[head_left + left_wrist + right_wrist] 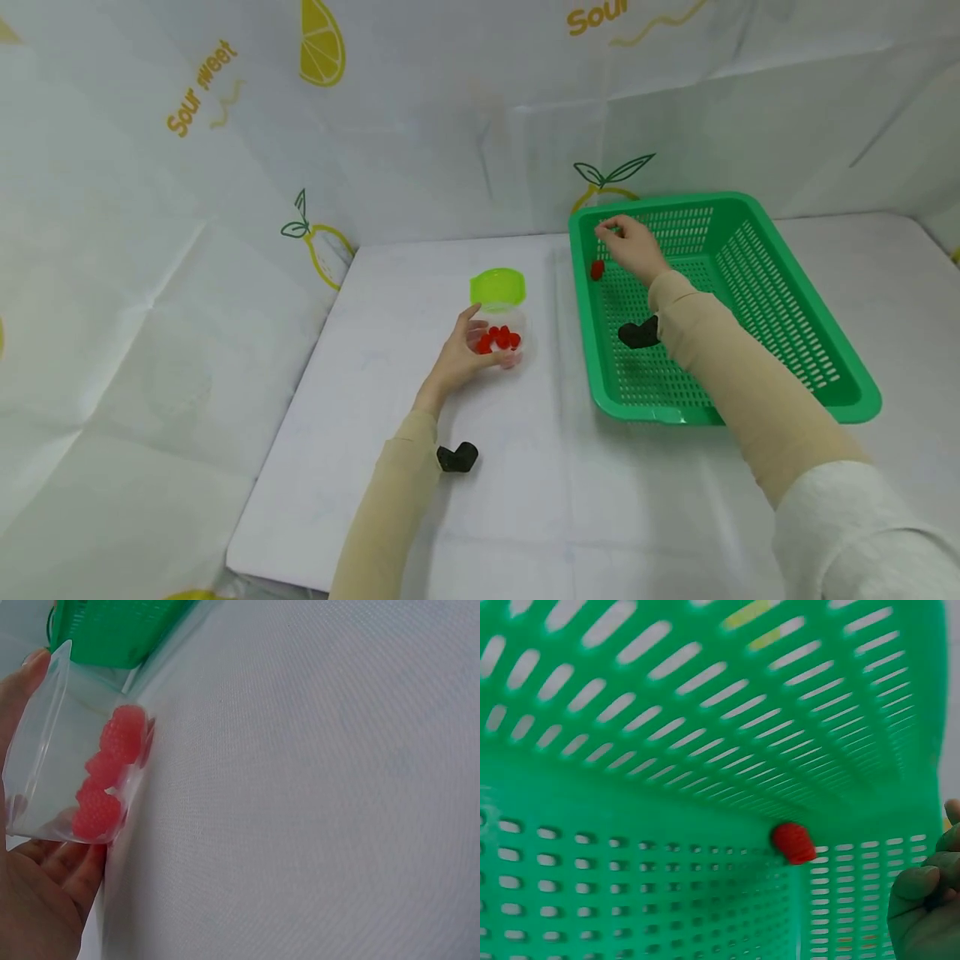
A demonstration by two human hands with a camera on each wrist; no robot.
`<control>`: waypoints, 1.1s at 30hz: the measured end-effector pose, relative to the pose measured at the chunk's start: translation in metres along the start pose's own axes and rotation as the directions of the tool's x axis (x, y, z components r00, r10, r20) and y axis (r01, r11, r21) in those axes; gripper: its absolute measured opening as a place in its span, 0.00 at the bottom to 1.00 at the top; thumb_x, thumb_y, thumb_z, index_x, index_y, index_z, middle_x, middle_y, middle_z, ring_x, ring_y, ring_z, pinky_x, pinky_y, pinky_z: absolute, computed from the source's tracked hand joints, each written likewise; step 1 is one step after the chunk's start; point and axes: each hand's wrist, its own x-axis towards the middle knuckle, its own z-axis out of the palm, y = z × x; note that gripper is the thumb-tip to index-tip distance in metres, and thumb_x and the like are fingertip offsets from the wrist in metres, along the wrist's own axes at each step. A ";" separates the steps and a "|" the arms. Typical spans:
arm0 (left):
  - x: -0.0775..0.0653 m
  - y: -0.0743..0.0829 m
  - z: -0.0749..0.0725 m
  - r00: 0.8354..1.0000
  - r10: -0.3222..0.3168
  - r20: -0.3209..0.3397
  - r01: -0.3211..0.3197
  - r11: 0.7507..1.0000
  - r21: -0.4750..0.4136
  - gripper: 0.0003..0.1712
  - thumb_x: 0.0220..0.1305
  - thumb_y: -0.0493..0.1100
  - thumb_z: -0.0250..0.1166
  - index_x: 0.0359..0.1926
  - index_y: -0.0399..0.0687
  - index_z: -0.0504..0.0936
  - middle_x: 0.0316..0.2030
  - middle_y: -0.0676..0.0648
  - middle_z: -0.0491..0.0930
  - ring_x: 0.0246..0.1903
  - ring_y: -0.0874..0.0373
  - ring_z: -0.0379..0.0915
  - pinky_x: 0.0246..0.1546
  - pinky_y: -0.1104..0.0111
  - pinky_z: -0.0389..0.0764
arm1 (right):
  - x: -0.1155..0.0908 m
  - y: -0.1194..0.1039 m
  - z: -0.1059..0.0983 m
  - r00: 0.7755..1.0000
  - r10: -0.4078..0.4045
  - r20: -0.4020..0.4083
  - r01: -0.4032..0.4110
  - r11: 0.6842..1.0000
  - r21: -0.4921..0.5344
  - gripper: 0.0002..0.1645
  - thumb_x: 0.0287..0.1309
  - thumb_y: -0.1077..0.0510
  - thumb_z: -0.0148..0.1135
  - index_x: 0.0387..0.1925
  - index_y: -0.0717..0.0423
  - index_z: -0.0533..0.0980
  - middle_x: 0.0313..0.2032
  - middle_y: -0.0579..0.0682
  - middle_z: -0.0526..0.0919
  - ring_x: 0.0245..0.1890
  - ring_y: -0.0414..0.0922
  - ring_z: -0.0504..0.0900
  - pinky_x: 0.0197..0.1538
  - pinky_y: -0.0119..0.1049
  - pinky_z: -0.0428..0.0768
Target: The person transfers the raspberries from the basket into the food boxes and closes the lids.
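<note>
In the head view, my left hand holds a small clear plastic container from its left side, with thumb and fingers spread around it. Several red raspberries lie in the bottom of the container; the left wrist view shows the bumpy raspberries through its wall. Its bright green lid lies folded back behind it. Over the back left corner of a green basket, my right hand is raised with curled fingers, and nothing shows between them. One raspberry sits inside the basket below that hand.
The basket's slotted walls and raised rim take up the right side of the white-covered table. Behind it hangs a white sheet printed with lemons. A black wrist camera sticks out beside the left forearm.
</note>
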 end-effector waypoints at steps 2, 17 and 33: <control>-0.001 -0.001 0.002 1.000 -0.003 0.001 0.003 1.000 -0.006 0.58 0.41 0.58 0.75 0.69 0.70 0.49 0.62 0.52 0.66 0.65 0.52 0.60 0.64 0.54 0.66 | 0.001 0.008 0.003 1.000 0.004 -0.005 -0.004 1.000 -0.017 0.29 0.69 0.42 0.39 0.61 0.57 0.63 0.46 0.61 0.68 0.34 0.50 0.63 0.36 0.42 0.64; 0.000 -0.001 0.000 1.000 -0.004 -0.011 0.005 1.000 0.006 0.57 0.41 0.60 0.75 0.69 0.71 0.50 0.61 0.53 0.66 0.64 0.53 0.61 0.64 0.54 0.67 | 0.009 0.041 0.016 0.976 0.120 0.181 -0.107 0.991 -0.079 0.28 0.69 0.51 0.44 0.66 0.57 0.56 0.61 0.66 0.63 0.54 0.59 0.68 0.53 0.53 0.70; -0.001 -0.002 0.000 1.000 0.001 -0.011 -0.001 1.000 -0.006 0.57 0.42 0.58 0.75 0.69 0.70 0.49 0.61 0.52 0.66 0.64 0.53 0.61 0.64 0.55 0.67 | 0.009 0.043 0.020 0.969 0.126 0.213 -0.090 0.981 -0.171 0.26 0.69 0.53 0.45 0.64 0.60 0.59 0.63 0.68 0.60 0.52 0.60 0.66 0.51 0.54 0.69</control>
